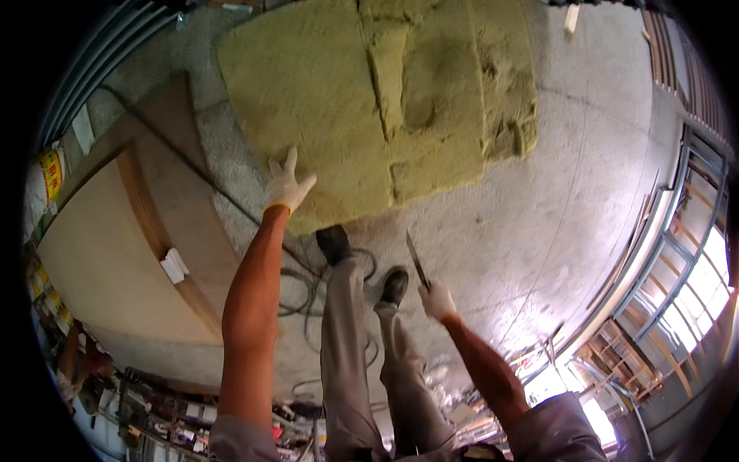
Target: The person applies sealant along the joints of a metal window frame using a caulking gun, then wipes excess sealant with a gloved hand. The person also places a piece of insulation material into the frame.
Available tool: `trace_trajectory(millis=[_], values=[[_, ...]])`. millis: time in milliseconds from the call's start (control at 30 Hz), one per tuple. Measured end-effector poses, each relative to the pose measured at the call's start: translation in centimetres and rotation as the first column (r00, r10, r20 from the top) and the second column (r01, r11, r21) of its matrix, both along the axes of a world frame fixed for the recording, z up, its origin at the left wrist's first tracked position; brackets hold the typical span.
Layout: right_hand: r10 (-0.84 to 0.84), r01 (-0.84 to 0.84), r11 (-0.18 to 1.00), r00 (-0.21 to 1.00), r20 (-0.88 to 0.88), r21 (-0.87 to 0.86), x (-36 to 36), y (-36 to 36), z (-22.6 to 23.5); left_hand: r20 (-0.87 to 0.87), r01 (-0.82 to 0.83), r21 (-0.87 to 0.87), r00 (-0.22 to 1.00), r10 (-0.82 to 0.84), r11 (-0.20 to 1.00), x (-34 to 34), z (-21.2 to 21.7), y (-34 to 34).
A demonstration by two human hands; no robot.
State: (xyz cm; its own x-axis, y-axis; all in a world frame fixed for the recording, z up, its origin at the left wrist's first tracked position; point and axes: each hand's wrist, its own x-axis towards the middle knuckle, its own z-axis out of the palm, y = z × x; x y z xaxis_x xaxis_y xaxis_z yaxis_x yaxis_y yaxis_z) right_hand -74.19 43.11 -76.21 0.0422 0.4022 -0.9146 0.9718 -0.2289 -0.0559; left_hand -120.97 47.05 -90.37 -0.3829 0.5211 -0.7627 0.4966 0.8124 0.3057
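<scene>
A large yellow-green fibrous insulation slab (308,92) lies on the floor in front of me, with long seams or cuts across it and a round hollow right of its middle. My left hand (289,183), in a white glove with a yellow cuff, is over its near left corner, fingers spread and holding nothing; whether it presses on the slab I cannot tell. My right hand (438,301), gloved in white too, grips a long narrow knife (416,260) whose blade points away from me. The knife is apart from the slab, over the bare concrete.
Dark cable (185,160) crosses the floor at left and coils around my feet. Flat boards (108,254) lie at left, a small white block (175,266) on them. A metal window frame (677,254) stands at right. Clutter (177,420) fills the lower left edge.
</scene>
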Motion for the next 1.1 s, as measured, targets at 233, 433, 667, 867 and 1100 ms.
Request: trace_trajectory(millis=[233,433,667,867,1100], values=[[-0.335,0.349,0.922,0.936,-0.107,0.17,-3.3,8.5,4.5,0.018,-0.647,0.142,0.759,0.651,0.749,-1.2,3.2,0.6],[-0.374,0.427,0.893,0.878,-0.298,0.139,-11.1,12.9,2.8,0.383,-0.731,0.052,0.643,0.663,0.68,-1.0,-0.9,-5.5],[-0.469,0.561,0.817,0.779,-0.417,0.129,-16.5,11.9,3.5,0.506,-0.877,-0.073,0.377,0.776,0.474,-0.1,4.3,-3.9],[-0.414,0.522,0.829,0.814,-0.408,0.201,-15.6,13.2,4.5,0.581,-0.859,-0.052,0.388,0.715,0.509,-1.7,10.0,-3.5],[-0.402,0.504,0.851,0.806,-0.434,0.147,-14.2,18.5,1.8,0.673,-0.84,-0.204,0.253,0.695,0.503,-1.2,11.5,-1.0]])
